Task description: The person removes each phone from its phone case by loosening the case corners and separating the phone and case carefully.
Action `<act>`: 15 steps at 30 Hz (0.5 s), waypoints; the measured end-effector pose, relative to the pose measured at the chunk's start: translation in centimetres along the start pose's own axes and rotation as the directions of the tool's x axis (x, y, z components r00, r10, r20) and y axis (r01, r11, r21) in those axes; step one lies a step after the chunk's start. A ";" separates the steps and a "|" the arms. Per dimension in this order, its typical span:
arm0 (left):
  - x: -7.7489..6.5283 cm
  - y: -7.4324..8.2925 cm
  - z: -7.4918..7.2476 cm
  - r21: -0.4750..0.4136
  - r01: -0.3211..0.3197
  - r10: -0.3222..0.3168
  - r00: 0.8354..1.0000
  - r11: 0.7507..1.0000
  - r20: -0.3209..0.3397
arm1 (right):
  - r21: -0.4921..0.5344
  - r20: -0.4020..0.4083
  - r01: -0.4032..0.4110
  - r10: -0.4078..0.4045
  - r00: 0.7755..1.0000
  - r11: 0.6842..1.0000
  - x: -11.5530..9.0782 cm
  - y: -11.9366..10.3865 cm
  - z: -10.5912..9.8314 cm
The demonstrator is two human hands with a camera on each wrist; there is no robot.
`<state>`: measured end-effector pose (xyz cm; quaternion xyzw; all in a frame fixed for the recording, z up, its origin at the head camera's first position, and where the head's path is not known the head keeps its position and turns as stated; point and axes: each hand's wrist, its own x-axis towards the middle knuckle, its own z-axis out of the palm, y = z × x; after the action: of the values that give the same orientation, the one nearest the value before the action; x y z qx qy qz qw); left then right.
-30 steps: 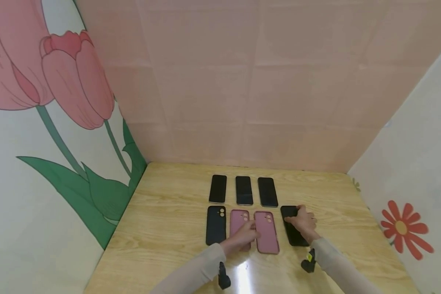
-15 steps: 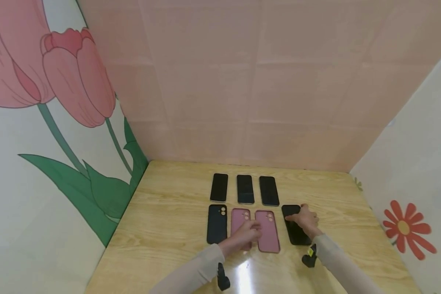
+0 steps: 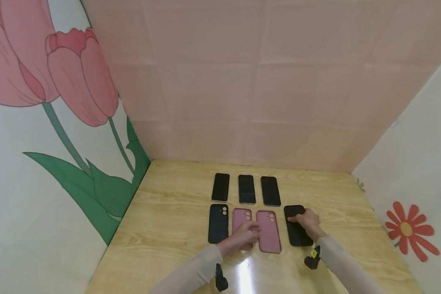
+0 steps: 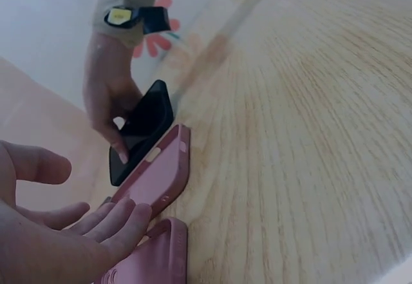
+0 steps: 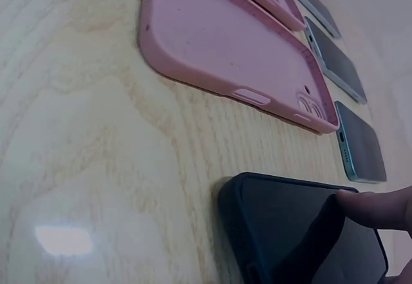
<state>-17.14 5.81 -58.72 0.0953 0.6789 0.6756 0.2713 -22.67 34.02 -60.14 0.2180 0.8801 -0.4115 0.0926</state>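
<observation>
At the right end of the front row lies a phone in a dark case [image 3: 295, 234], its glossy screen facing up. My right hand [image 3: 308, 222] holds it, thumb on the screen and the other fingers at the far right edge. In the right wrist view the thumb [image 5: 376, 208] presses near the top of the cased phone [image 5: 277, 219]. My left hand [image 3: 244, 233] is over the two pink phone cases, fingers loosely bent and holding nothing. It partly covers the left pink case [image 3: 241, 216]; the right pink case [image 3: 270, 241] lies hollow side up beside its fingertips.
A dark phone case [image 3: 218, 228] lies left of the pink ones. Behind stand in a row a left phone [image 3: 220, 187], a middle phone [image 3: 247, 190] and a right phone [image 3: 270, 191], screens up. Walls bound the wooden table [image 3: 161, 228] at the back and sides.
The right hand's fingers have drawn down from the cased phone's top corner along its right edge. The left hand stays nearly in place. The whole view has shifted slightly.
</observation>
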 end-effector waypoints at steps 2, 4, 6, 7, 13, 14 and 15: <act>0.0 -0.1 0.0 -0.002 0.030 -0.030 1.000 1.000 -0.004 | 0.028 0.004 0.006 -0.006 1.000 1.000 0.0 0.2 0.0; -0.1 -0.2 -0.1 -0.008 0.055 -0.055 0.998 0.998 -0.003 | 0.067 0.008 0.016 -0.016 1.000 0.998 0.0 0.4 -0.1; -0.2 -0.2 -0.1 -0.014 0.076 -0.076 0.997 0.997 -0.006 | 0.097 0.011 0.034 -0.036 0.999 0.995 0.0 0.5 -0.3; -0.2 -0.1 -0.2 -0.022 0.082 -0.083 0.997 0.996 -0.007 | 0.114 0.017 0.041 -0.044 0.999 0.993 0.0 0.6 -0.4; -0.7 -0.2 -0.5 -0.036 0.100 -0.100 0.995 0.994 0.003 | 0.212 0.059 0.064 -0.079 0.995 0.975 -0.4 0.9 -0.9; -0.8 -0.2 -0.5 -0.032 0.100 -0.100 0.995 0.994 0.009 | 0.227 0.061 0.062 -0.078 0.995 0.972 -0.4 1.0 -0.9; -0.8 -0.3 -0.6 -0.029 0.099 -0.099 0.995 0.995 0.012 | 0.238 0.061 0.060 -0.077 0.995 0.969 -0.5 1.2 -1.0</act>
<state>-16.65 4.89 -58.80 0.0614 0.6713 0.6706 0.3095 -21.68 35.27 -60.13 0.1826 0.8283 -0.5233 0.0822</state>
